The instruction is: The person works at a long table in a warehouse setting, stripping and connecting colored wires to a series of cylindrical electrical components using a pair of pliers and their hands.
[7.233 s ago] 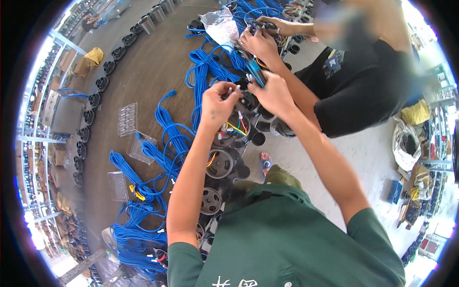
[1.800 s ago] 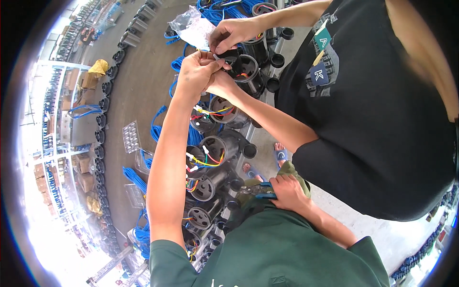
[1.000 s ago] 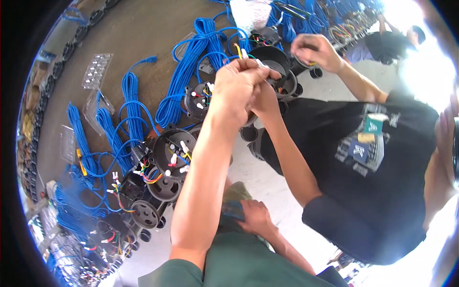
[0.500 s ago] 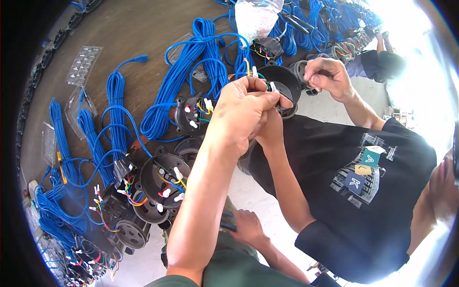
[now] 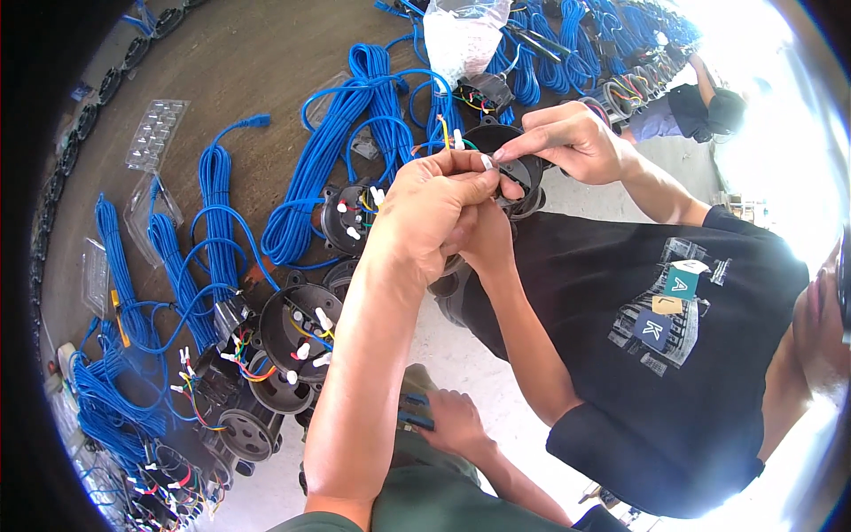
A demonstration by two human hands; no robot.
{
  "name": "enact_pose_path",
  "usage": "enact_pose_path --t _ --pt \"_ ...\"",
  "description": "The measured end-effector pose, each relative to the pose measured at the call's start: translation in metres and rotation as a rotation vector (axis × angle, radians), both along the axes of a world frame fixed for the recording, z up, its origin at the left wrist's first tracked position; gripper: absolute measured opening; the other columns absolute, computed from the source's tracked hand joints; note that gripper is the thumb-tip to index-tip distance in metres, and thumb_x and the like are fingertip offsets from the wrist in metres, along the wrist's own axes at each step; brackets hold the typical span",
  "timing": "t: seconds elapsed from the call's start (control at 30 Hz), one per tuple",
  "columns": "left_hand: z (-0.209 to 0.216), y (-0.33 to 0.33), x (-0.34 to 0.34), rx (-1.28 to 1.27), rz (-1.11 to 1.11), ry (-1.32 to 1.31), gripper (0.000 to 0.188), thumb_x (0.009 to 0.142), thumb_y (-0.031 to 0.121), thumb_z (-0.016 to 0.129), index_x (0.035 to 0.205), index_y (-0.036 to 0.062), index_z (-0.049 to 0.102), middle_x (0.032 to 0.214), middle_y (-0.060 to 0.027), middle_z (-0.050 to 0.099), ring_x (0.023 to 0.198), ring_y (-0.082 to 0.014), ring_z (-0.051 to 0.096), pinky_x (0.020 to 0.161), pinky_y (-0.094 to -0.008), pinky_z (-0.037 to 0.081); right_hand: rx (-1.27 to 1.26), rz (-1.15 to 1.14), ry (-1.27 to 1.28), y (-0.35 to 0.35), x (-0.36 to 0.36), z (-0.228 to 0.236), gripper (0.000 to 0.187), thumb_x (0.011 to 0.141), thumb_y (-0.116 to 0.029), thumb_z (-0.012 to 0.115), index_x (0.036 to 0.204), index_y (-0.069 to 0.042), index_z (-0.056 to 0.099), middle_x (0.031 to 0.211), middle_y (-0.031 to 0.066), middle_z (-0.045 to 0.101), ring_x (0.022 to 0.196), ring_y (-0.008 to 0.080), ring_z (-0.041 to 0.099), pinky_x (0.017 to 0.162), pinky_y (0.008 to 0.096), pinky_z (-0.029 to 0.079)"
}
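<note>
Across the brown tabletop (image 5: 248,62), tied bundles of blue cable (image 5: 332,168) lie to the left of the left hand's fingers. The left hand (image 5: 439,204) has thumb and forefinger pressed together, seemingly pinching a white wire connector (image 5: 487,162), though overlapping hands obscure the exact grip. From the right of those fingers, a co-worker's hand (image 5: 581,146) points its forefinger at the connector; the co-worker's other hand (image 5: 487,239) is just beneath. Well below them, the right hand (image 5: 456,421) curls its fingers around blue-handled pliers (image 5: 415,411).
</note>
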State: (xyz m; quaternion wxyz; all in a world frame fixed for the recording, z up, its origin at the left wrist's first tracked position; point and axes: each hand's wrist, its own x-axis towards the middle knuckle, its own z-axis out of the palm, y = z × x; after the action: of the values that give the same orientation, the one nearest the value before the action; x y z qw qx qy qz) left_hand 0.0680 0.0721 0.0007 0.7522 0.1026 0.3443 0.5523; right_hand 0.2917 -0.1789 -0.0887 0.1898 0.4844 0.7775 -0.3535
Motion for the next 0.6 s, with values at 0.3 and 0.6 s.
enact_pose_path --t 0.3,0.6 --pt "-0.0095 0.0002 -0.0061 0.043 -0.067 -0.108 0.01 0.103 0.008 0.063 0.11 0.0034 0.069 0.097 -0.0094 0.078 0.039 -0.0023 0.04 0.036 -0.0195 0.029 0.03 0.034 -0.009 -0.0017 0.001 -0.0025 0.062 0.081 -0.041 0.082 0.12 0.0 0.057 0.101 0.0178 0.065 0.099 0.0361 0.064 0.089 0.0478 0.05" --pt "-0.0056 0.007 -0.0054 0.034 -0.053 0.005 0.016 0.103 0.004 0.06 0.118 0.001 0.066 0.107 -0.0125 0.076 0.039 -0.0018 0.038 0.037 -0.019 0.027 0.057 0.071 -0.036 0.0034 0.008 -0.0032 0.058 0.08 -0.044 0.082 0.113 -0.002 0.06 0.103 0.0163 0.066 0.101 0.0363 0.064 0.09 0.0484 0.05"
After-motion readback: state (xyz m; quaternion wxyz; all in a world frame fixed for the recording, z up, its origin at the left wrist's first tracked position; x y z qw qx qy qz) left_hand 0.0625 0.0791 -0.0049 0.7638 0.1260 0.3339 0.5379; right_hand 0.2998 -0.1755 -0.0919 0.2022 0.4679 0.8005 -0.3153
